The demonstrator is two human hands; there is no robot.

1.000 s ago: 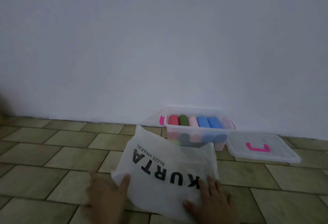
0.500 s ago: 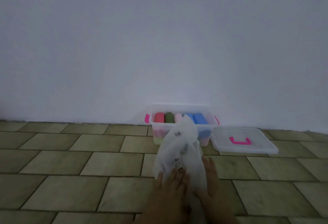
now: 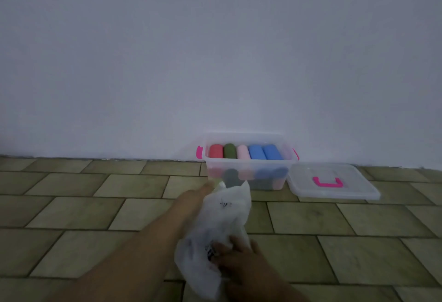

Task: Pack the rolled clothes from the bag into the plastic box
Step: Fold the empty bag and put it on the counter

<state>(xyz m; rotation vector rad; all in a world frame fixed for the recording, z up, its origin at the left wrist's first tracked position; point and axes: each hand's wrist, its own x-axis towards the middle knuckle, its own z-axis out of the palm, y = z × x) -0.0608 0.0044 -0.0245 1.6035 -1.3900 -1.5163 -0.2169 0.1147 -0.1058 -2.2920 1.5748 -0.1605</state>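
A clear plastic box [image 3: 248, 166] with pink side clips stands on the floor against the wall. Its top layer holds red [image 3: 216, 151], green [image 3: 230, 151], pink [image 3: 242, 152] and two blue rolled clothes [image 3: 264, 152]; more rolls show through the front wall. In front of the box the white plastic bag [image 3: 227, 211] is crumpled into a narrow bundle. My right hand [image 3: 241, 258] grips its near end. My left hand [image 3: 199, 193] reaches along the bag's left side to its far end. Its fingers are blurred and partly behind the bag.
The box's clear lid [image 3: 354, 182] with a pink handle lies flat on the floor right of the box. A plain white wall [image 3: 215, 62] rises just behind the box. The floor [image 3: 95, 206] is beige tile.
The bag went from spread flat to bunched into a bundle. My left hand has stretched forward along it towards the box. My right hand has stayed at the near end.
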